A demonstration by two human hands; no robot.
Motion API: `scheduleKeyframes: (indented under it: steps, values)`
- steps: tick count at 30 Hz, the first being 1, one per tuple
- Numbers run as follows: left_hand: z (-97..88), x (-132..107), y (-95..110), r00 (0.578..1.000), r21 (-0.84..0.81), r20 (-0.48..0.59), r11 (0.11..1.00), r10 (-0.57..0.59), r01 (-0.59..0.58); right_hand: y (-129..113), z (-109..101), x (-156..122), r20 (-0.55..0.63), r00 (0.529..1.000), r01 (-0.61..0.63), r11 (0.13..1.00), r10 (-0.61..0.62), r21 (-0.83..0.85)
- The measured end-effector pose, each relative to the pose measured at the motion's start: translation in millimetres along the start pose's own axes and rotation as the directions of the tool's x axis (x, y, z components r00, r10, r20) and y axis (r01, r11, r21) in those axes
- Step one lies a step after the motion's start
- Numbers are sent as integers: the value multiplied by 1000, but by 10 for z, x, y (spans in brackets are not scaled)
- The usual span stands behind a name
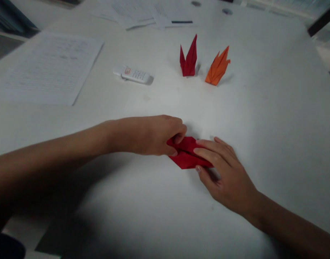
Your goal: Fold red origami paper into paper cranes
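A folded piece of red origami paper [187, 158] lies on the white table in front of me, with a crease or slit running along its middle. My left hand [169, 135] has its fingers curled and its thumb on the left end of the paper, pinching it. At the right end, my right hand [221, 165] holds the paper, fingers laid over the top and thumb at the near edge. Its right tip is hidden under those fingers. Beyond my hands stand a folded red paper figure [190, 61] and an orange one [218, 67].
A white remote control [135, 74] lies at the back left of the table [275, 118]. Printed sheets [43, 72] cover the far left, with more papers [138, 10] and a dark pen-like stick [182, 22] at the back. Two round dark spots [227, 11] are near the far edge.
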State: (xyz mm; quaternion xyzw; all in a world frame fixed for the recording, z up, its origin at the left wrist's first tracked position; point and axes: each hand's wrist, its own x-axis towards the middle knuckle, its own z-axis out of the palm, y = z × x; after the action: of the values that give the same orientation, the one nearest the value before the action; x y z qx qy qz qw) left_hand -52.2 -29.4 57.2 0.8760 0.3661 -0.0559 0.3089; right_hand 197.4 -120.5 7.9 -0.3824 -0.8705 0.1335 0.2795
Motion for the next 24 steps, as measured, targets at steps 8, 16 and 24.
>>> scheduleKeyframes:
  steps: [8, 16, 24]
  values:
    - [70, -10, 35, 992, 120, -38, 986, 119, -114, -11, -38, 23, -23, 1000, -20, 1000, 20, -8]
    - [111, -62, 172, 940, 293, -137, 919, 312, -263, -18, -4, 22, 40, 994, -97, 995, 98, -20]
    - [165, -150, 280, 921, 144, -59, 916, 386, -374, -8, -74, 43, 58, 985, -167, 984, 164, 65]
